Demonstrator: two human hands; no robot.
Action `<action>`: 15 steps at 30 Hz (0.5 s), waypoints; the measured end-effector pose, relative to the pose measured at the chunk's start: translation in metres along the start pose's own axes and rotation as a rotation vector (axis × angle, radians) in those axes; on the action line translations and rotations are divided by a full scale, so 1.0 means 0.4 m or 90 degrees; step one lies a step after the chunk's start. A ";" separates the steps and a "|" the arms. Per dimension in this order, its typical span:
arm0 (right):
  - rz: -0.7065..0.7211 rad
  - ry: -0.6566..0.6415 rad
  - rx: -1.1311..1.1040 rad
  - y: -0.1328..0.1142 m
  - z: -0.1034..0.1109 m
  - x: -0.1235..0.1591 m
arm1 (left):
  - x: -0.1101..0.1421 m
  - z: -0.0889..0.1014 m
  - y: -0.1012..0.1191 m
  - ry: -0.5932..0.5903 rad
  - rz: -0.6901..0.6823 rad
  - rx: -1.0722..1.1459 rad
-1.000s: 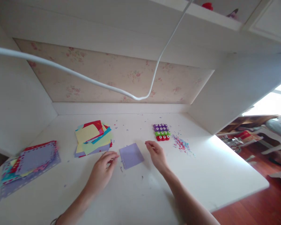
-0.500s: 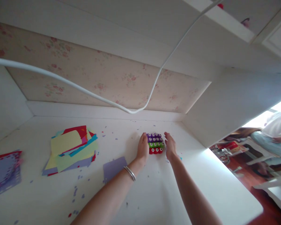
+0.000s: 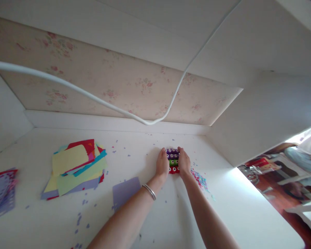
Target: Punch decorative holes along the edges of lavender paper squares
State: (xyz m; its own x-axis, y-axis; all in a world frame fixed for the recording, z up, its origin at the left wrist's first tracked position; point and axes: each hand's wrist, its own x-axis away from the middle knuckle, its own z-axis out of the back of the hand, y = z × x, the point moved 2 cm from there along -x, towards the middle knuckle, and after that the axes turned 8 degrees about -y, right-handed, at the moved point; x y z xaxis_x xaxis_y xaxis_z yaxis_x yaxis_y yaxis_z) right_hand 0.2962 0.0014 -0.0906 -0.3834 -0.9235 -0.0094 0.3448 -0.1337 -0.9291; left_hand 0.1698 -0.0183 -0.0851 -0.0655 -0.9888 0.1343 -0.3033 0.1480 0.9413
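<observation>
A tight block of small paper punches [image 3: 173, 162], in purple, green and red rows with white round tops, stands on the white desk. My left hand [image 3: 162, 163] is cupped against its left side, fingers together. Against the right side presses my right hand [image 3: 184, 162], also with its fingers together. Between them the two hands grip the block, and its side edges are hidden. Beside my left forearm lies a purple sheet of paper [image 3: 124, 190], partly covered by the arm.
Coloured paper sheets [image 3: 72, 160] are heaped on the left. Sheets with punched edges [image 3: 1, 190] lie at the far left. Punched confetti [image 3: 200, 180] is scattered right of my right hand. A white cable [image 3: 98, 101] hangs in front. Another person [image 3: 300, 155] is at the far right.
Both hands have left the purple sheet and moved right to the punches. They have closed in on the block from both sides. The view has shifted to the right.
</observation>
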 end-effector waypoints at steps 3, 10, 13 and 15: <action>0.003 -0.009 0.008 -0.016 -0.032 0.006 | -0.005 0.028 0.015 0.042 -0.013 -0.015; 0.018 -0.021 0.020 -0.069 -0.160 0.016 | -0.032 0.133 0.047 0.118 -0.033 -0.056; 0.033 -0.042 0.022 -0.092 -0.227 0.017 | -0.056 0.193 0.065 0.145 -0.041 -0.073; 0.045 -0.057 0.025 -0.104 -0.275 0.014 | -0.074 0.237 0.080 0.165 -0.044 -0.087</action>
State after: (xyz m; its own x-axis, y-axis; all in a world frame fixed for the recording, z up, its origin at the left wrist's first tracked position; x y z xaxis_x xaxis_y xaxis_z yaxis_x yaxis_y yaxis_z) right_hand 0.1855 0.0412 -0.0925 -0.2796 -0.9593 -0.0399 0.4028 -0.0794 -0.9119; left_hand 0.0720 0.0178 -0.0885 0.2012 -0.9713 0.1266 -0.1662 0.0935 0.9816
